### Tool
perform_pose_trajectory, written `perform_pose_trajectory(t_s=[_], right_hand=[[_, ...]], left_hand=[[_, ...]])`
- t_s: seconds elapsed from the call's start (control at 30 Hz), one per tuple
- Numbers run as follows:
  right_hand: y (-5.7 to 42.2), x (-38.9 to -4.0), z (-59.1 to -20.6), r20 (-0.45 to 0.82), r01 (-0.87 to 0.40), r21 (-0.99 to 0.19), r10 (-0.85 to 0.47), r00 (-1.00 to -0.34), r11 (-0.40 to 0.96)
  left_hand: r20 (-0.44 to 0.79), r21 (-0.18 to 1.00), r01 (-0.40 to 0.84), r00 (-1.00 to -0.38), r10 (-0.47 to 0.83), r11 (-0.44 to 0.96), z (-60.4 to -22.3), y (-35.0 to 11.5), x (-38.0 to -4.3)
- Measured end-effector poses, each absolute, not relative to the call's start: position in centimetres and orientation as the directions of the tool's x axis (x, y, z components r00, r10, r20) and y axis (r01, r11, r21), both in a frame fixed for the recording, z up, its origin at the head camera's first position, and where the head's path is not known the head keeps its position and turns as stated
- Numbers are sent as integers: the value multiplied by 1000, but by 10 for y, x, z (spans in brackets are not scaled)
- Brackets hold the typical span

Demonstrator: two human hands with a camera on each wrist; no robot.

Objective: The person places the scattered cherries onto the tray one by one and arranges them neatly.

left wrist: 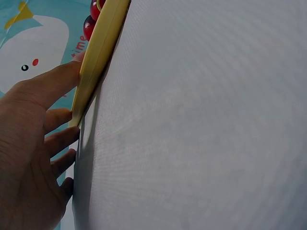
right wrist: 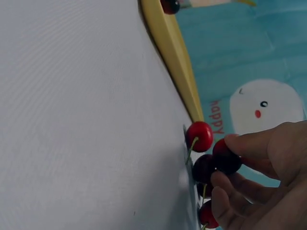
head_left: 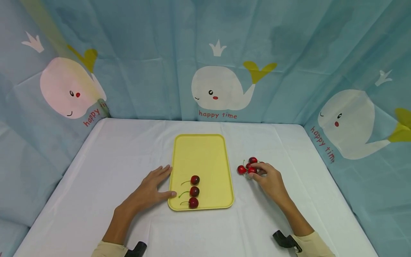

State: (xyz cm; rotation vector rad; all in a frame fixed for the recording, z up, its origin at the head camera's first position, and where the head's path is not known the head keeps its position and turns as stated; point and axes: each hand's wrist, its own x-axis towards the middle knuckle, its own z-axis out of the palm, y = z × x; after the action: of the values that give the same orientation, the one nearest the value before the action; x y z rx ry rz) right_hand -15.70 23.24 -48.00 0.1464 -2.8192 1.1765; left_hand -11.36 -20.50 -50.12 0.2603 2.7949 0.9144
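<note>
In the head view, a yellow tray (head_left: 200, 153) lies on the table with three dark red cherries, a far one (head_left: 194, 180), a middle one (head_left: 194, 191) and a near one (head_left: 193, 203), lined up with stems to the left. My left hand (head_left: 151, 187) touches the tray's left edge, thumb over the rim and fingers extended. Right of the tray, my right hand (head_left: 272, 181) pinches a cherry (right wrist: 226, 155) between thumb and fingertips. Around it is a small cluster of cherries, including a bright red one (right wrist: 199, 136) with a green stem; my fingers partly hide the cluster.
White cloth (head_left: 122, 153) covers the table. Blue curtains (head_left: 144, 71) printed with whales enclose its back and sides. Each forearm has a black wrist device, one on the left (head_left: 137, 249) and one on the right (head_left: 284, 240).
</note>
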Motion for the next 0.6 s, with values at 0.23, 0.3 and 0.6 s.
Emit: perform_pose_trajectory(t_s=[0.23, 0.3, 0.6], right_hand=[[225, -155, -475, 120, -137, -721, -72, -990, 679], [223, -156, -474, 123, -144, -716, -79, -989, 683], [213, -157, -473, 120, -159, -724, -104, -987, 672]], left_hand=[[-124, 600, 109, -966, 227, 792, -499, -204, -114], [-120, 601, 114, -966, 231, 791, -499, -205, -114], [-132, 606, 96, -967, 219, 790, -500, -205, -114]])
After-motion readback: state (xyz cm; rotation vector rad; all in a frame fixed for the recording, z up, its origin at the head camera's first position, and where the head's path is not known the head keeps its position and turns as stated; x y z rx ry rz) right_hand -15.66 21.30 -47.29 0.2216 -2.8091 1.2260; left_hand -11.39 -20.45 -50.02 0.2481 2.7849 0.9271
